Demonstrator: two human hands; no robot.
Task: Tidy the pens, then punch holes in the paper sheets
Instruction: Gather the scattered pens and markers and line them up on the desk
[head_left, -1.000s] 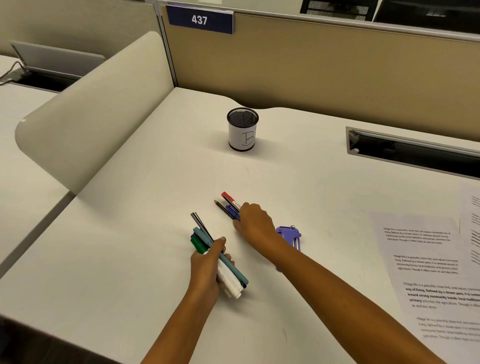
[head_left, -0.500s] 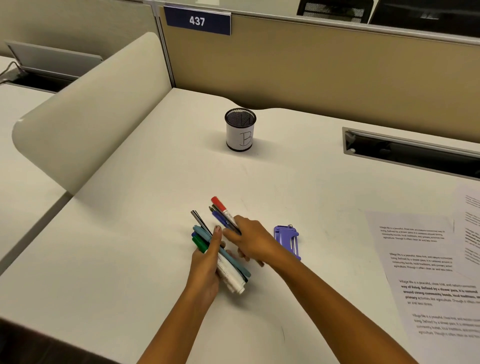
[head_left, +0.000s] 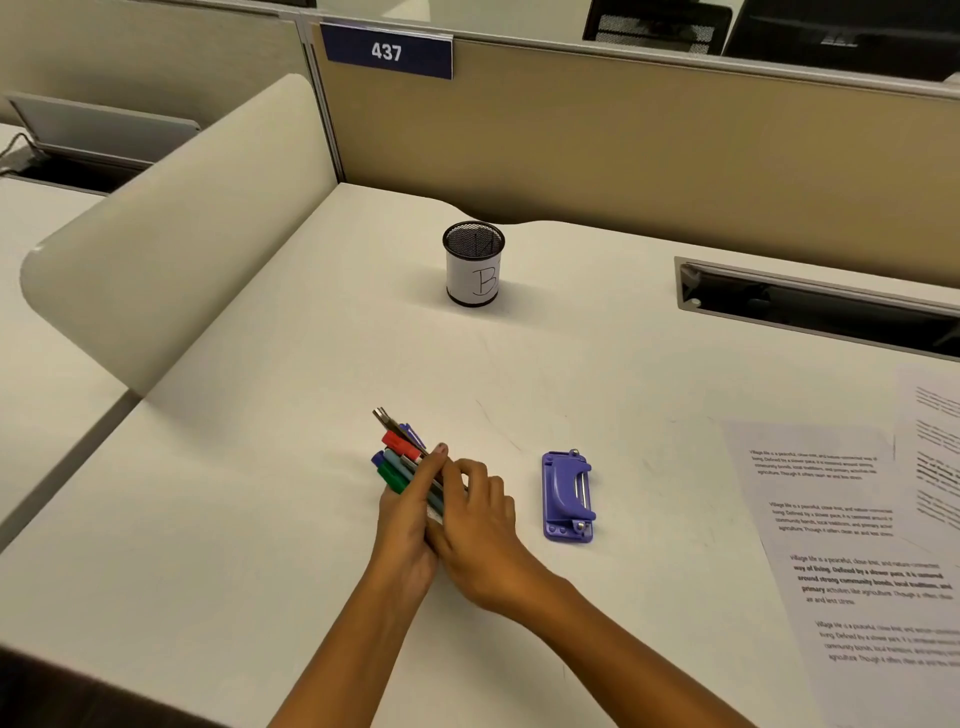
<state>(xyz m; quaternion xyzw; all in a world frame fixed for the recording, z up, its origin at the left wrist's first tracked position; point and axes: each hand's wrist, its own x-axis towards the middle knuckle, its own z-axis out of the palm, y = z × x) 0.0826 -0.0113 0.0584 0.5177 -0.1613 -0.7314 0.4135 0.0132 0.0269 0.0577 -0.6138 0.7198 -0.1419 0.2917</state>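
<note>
Quick status from my remote feed, head cam only. Both hands are together at the front-middle of the worktop (head_left: 260, 519), with all the pens (head_left: 399, 456) gathered into one bundle btw them.

The left hand (head_left: 405, 535) has the bundle from the left. Its fingers (head_left: 434, 465) are clamped round the pens, w/ one laid along the top. The right hand (head_left: 485, 530) comes in from the right and touches the left one, its fingers (head_left: 480, 475) curled down onto the near half of the same bundle. So both are closed on the pens, nothing spread apart.

The capped ends stick out past the fingers, pointing away and a bit left. I can make out red, green, blue and a grey-teal one, plus a dark pen poking out farthest. Can't tell if the bundle rests on the worktop or sits just above it.

The purple hole punch (head_left: 568, 496) lies flat just right of the right hand, not touching it. The paper sheets (head_left: 841, 545) are spread at the right edge, printed side up and overlapping, well apart from the hands.

The mesh pen cup (head_left: 474, 265) marked "B" stands upright farther back, approx in line w/ the hands. Behind it is the partition (head_left: 623, 130) w/ a 437 plate (head_left: 387, 52).
</note>
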